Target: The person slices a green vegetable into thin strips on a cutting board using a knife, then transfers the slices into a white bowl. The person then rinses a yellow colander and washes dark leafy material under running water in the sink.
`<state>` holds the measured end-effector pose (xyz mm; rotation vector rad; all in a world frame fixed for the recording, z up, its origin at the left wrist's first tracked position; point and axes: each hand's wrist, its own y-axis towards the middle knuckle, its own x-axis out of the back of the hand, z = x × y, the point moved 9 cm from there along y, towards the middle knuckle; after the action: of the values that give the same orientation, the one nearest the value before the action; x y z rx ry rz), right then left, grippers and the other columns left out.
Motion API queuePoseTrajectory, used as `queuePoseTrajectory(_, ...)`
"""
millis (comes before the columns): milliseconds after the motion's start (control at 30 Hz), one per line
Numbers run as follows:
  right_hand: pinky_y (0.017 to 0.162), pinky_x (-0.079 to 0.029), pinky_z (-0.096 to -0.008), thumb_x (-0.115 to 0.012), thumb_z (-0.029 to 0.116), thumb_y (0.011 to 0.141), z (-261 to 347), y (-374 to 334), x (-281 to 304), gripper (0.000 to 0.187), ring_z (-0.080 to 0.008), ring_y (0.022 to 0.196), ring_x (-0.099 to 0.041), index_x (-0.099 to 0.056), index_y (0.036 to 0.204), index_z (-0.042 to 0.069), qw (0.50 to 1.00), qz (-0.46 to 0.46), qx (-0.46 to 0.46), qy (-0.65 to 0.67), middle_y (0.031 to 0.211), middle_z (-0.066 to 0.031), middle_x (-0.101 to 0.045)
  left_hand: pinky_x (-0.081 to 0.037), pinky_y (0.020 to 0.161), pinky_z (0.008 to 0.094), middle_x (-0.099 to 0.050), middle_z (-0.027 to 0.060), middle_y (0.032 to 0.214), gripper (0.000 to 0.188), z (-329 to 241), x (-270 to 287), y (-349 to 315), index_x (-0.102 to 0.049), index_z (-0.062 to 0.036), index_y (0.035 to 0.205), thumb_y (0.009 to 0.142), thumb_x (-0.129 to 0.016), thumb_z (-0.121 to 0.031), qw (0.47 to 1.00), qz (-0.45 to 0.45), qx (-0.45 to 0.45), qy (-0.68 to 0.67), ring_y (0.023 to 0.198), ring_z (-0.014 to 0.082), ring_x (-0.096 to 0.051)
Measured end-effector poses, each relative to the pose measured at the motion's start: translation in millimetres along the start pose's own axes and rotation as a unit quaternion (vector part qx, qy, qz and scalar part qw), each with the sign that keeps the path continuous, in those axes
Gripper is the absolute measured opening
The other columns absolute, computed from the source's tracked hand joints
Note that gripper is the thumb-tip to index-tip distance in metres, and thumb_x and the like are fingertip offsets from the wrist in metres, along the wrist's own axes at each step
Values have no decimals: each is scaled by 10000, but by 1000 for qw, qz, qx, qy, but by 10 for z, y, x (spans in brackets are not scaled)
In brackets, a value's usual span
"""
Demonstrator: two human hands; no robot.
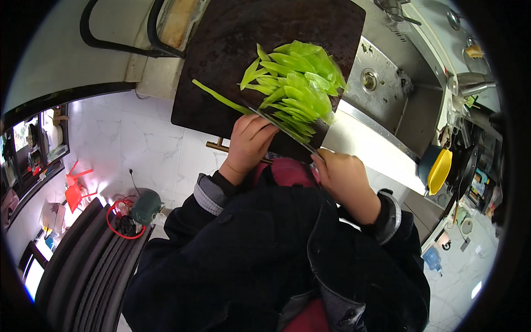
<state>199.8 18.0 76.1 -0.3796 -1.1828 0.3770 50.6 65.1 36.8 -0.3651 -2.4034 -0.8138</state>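
A dark cutting board (232, 33) lies in front of me with a heap of thin, pale green vegetable slices (304, 77) on it, cut at a slant. My right hand (345, 177) is wrapped round the handle of a knife (285, 128), whose blade points up and left along the near edge of the heap. Close against the blade, my left hand (251, 143) has its fingers curled down on the end of a long green vegetable stalk (218, 97). The stalk's other end reaches to the left over the board. The fingertips partly hide its near end.
To the right is a steel sink (381, 83) with scraps in it and a drain. A yellow bowl (440, 171) stands on the counter beyond. At the upper left are black curved bars (88, 33). Below left, a dark green tank (146, 206) with a red hose sits on the floor.
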Motion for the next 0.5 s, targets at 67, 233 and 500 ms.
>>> queuePoseTrajectory(67, 533, -472, -441, -525, 270, 896, 12, -40, 19, 254, -350, 578, -597, -613, 815, 46, 1000, -10, 3, -3, 617, -171, -594, -437, 840, 383, -589, 36, 991, 228, -5, 20, -2, -647, -85, 928, 703, -676, -58, 1000, -1, 0, -1, 972, 251, -540)
queuePoseTrajectory(233, 528, -466, -449, -530, 265, 892, 54, 68, -32, 249, -353, 564, -592, -605, 780, 56, 998, -48, 28, 23, 591, -162, -585, -443, 835, 384, -595, 42, 973, 220, 2, 2, -4, -643, -77, 919, 702, -679, -62, 1000, 2, 3, -1, 959, 253, -546)
queuePoseTrajectory(500, 478, -474, -412, -555, 279, 880, 30, 2, -25, 297, -329, 497, -580, -554, 693, 47, 999, -22, 9, -27, 548, -151, -568, -454, 828, 383, -592, 50, 984, 239, 10, 37, -14, -636, -70, 920, 687, -681, -45, 1000, -4, 0, 0, 958, 265, -550)
